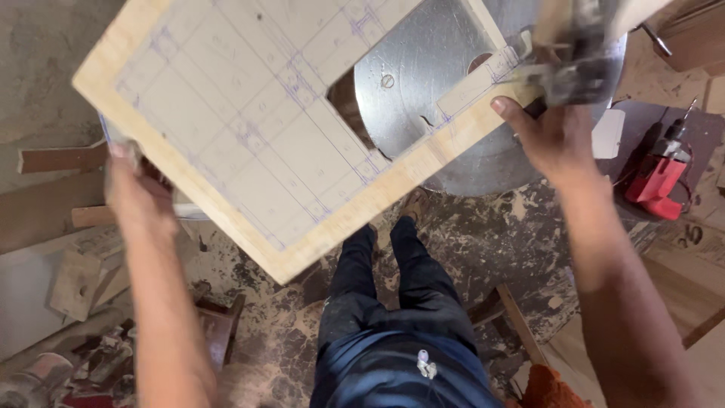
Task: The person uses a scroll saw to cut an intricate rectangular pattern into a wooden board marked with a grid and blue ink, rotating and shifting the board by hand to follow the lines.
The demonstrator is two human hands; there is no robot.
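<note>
Nearest to you: your legs in dark trousers (393, 317), standing on a floor (483, 249) thick with sawdust and stains. An orange cloth (547, 389) lies at your right, low in view. Wood offcuts (75, 283) lie scattered at your left.

Your left hand (132, 189) has its grip closed on the lower left edge of the plywood panel (249, 128); the fingers go under the board and are blurred. Your right hand (555, 136) holds the panel's right corner, thumb on top pressing the pale edge strip. Just above that hand sits a blurred dark shape; what it is cannot be told.

The panel is held up in the air, tilted, between both hands. Its face carries ruled blue pen lines in a grid, and a rectangular cutout opens near its upper right.

Beyond, seen through and beside the cutout: a round metal disc (445, 83), flat, with a slotted screw head on it. Farther right, a red power drill (661, 170) lies on a dark surface.
</note>
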